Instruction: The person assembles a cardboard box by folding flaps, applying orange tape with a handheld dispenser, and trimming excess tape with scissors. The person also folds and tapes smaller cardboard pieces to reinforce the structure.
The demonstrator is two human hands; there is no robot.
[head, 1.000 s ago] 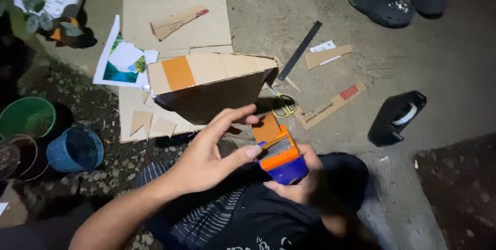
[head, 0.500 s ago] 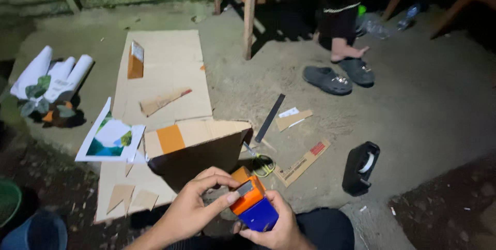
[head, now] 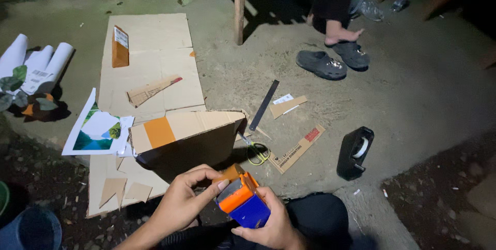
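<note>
1. The right hand [head: 271,224] cups a boxy orange-and-blue plastic tape dispenser [head: 242,202] from below, its fingers curled round the glossy blue base, low in the view over the person's dark-clothed lap.
2. The left hand [head: 182,198] arches over the dispenser's top, thumb and forefinger pinching a small tan flap at its upper edge.
3. Just beyond the hands stands a folded sheet of brown corrugated cardboard [head: 186,133] with an orange tape patch, tilted like a tent on the rough concrete ground [head: 413,100].
4. Flat cardboard panels [head: 150,58] lie behind it, with small triangular offcuts [head: 124,188] to the left.
5. Yellow-handled scissors [head: 257,152], a dark flat ruler [head: 264,104] and a printed cardboard strip [head: 297,148] lie right of the fold.
6. A black desk tape holder [head: 354,153] sits well apart to the right; grey clogs [head: 330,61] lie farther back by another person's bare foot [head: 343,35].
</note>
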